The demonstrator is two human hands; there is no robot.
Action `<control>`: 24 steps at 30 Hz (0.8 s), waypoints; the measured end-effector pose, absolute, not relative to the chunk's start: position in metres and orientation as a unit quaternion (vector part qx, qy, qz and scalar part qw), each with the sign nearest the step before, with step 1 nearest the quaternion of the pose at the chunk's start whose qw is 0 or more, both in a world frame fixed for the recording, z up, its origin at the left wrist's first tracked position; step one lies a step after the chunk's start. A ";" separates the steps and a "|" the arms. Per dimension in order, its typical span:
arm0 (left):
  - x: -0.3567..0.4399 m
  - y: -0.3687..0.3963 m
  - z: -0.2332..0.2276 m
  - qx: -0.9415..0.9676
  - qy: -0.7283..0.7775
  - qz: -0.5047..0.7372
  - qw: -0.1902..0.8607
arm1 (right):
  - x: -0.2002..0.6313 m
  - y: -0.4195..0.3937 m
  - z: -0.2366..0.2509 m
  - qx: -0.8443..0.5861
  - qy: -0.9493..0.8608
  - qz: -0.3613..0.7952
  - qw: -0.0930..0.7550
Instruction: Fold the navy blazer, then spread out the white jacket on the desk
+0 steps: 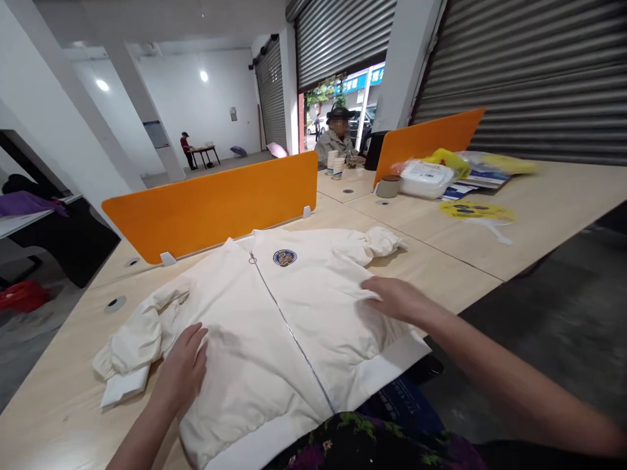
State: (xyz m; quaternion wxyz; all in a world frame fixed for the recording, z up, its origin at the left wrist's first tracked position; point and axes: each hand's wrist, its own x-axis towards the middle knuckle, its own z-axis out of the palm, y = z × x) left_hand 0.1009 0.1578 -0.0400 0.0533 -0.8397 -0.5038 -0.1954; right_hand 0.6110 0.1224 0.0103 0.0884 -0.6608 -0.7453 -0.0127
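Observation:
A cream-white zip jacket [245, 326] lies front up on the wooden table, its metal zipper closed down the middle. A round blue-and-brown badge [285, 258] sits on its chest, and a ring-shaped zipper pull [253, 258] hangs near the collar. Both sleeves are bunched and crumpled. My left hand [186, 365] rests along the jacket's left side below the sleeve, fingers loosely stretched out. On the opposite side, my right hand [394, 299] pinches the jacket's side fabric below the other sleeve, a small fold showing between thumb and fingers.
Orange dividers [220, 202] stand behind the jacket. At the right are a tape roll [388, 187], a white plastic container [426, 177], bags and a yellow fan [477, 211]. Paper cups [337, 166] stand near a seated person [337, 140]. Table edges run along the right and left.

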 end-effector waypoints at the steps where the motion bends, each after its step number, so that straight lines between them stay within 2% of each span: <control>1: 0.107 0.169 -0.037 -0.837 -0.501 -0.213 0.059 | 0.593 0.133 0.010 -0.617 -0.782 0.004 0.092; 4: 0.119 0.205 -0.036 -0.819 -0.533 -0.197 0.076 | 0.546 0.180 0.006 -0.559 -0.824 0.016 0.092; 9: 0.113 0.247 -0.052 -0.722 -0.685 -0.071 0.074 | 0.517 0.255 -0.019 -0.592 -0.801 0.061 0.057; 12: 0.103 0.263 -0.055 -0.723 -0.686 -0.035 0.077 | 0.514 0.278 -0.031 -0.590 -0.801 0.092 0.042; 21: 0.102 0.287 -0.035 -0.735 -0.676 -0.003 0.046 | 0.505 0.306 -0.040 -0.613 -0.786 0.075 0.041; 24: 0.118 0.275 -0.026 -0.721 -0.686 -0.007 0.097 | 0.498 0.305 -0.038 -0.619 -0.780 0.082 0.039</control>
